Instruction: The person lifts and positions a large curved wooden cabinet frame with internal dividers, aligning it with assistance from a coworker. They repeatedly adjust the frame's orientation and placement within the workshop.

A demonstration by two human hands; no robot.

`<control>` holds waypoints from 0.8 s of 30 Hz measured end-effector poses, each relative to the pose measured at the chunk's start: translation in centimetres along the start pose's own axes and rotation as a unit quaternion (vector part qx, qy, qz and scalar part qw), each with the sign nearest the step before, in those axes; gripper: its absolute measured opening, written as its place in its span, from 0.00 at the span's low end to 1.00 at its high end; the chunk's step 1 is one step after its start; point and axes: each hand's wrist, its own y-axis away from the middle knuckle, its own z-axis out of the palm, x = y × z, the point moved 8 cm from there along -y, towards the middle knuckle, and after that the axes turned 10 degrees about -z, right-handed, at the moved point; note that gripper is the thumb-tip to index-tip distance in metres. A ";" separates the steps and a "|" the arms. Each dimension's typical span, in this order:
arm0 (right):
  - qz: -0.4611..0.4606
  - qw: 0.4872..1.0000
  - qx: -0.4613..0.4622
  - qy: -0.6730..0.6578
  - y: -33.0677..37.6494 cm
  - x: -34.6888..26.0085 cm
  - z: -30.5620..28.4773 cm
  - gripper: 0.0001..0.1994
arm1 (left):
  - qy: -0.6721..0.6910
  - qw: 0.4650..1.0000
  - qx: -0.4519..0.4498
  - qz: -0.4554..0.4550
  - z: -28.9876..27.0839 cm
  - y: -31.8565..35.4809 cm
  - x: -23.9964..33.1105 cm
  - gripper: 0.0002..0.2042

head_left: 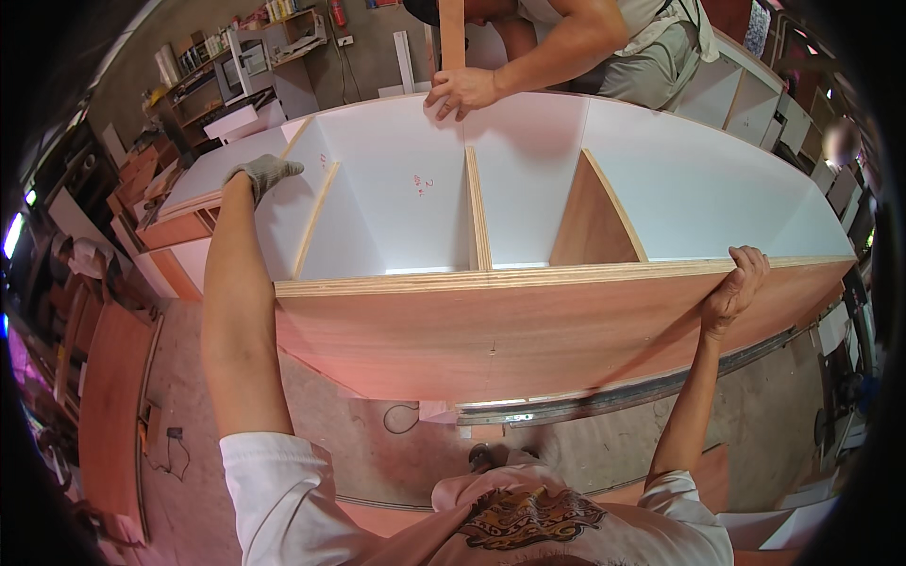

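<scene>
A large plywood cabinet carcass (425,325), white inside and reddish-brown outside, lies in front of me with its compartments facing up. Three dividers cross it, among them a middle divider (477,212) and one with a bare brown face (595,217). My left hand (267,174), in a grey knitted glove, is closed over the cabinet's left end, thumb pointing right. My bare right hand (736,291) hooks its fingers over the near long edge, towards the right end. Across the cabinet, another person's hand (465,91) rests on the far edge beside an upright wooden strip (453,36).
A long dark metal rail (613,391) runs low beneath the cabinet's near side. Cluttered shelves (203,71) stand against the back wall. At the left, a long brown panel (113,406) lies near a cable, with another person (90,259) farther off.
</scene>
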 end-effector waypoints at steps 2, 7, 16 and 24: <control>-0.002 1.000 -0.001 0.003 -0.1 -0.1 0.0 0.22 | -0.002 1.000 -0.007 0.004 0.1 0.0 0.0 0.42; -0.010 1.000 0.002 -0.001 -0.1 0.0 -0.1 0.21 | -0.003 1.000 -0.009 -0.002 0.1 -0.1 0.0 0.42; -0.004 1.000 -0.002 0.001 0.0 -0.1 0.0 0.22 | -0.005 1.000 -0.011 -0.009 0.0 0.4 0.1 0.43; -0.003 1.000 -0.002 -0.001 0.2 0.1 0.0 0.22 | 0.000 1.000 -0.012 -0.006 0.0 0.8 0.4 0.43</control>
